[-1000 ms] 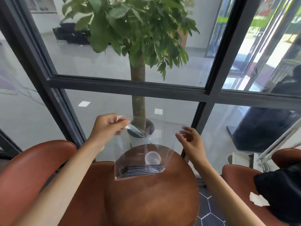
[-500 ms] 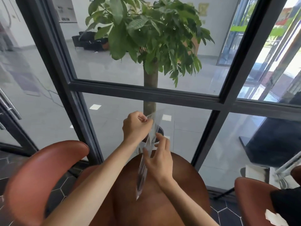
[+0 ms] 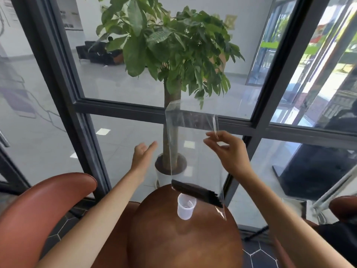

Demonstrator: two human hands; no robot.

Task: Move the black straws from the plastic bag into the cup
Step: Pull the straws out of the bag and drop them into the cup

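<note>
Black straws lie crosswise at the bag's bottom, six o'clock below our right hand pinching it; left hand open.

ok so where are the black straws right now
In the head view, the black straws lie bunched at the bottom of the clear plastic bag, which hangs from the right hand just above the cup.

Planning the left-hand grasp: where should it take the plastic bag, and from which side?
Best guess: the bag's top-left corner, approached from the left. The plastic bag hangs upright, pinched only by the right hand at its right edge; the black straws weigh down the bottom. The left hand is open beside it.
</note>
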